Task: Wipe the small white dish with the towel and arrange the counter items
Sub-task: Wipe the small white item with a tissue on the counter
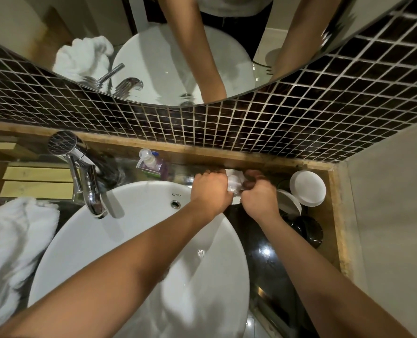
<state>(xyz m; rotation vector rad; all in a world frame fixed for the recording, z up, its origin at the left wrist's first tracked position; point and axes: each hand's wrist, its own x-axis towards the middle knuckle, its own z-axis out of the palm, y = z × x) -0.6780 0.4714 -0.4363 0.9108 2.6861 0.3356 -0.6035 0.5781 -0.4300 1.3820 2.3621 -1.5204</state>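
Hands at the counter's back edge: left hand [211, 191] and right hand [260, 195], both closed, grip a small white crumpled object [234, 182], dish or towel indistinguishable, beside the round white ceramic basin [119, 240].

counter [266, 242] | basin [134, 240] | towel [12, 250] | soap bottle [151, 164] | white dishes [307, 187]

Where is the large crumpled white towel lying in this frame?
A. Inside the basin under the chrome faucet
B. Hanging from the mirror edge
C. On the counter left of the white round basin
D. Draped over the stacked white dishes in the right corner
C: the large crumpled white towel lies on the counter left of the white round basin, apart from both hands, which are bunched together behind the basin's right side.
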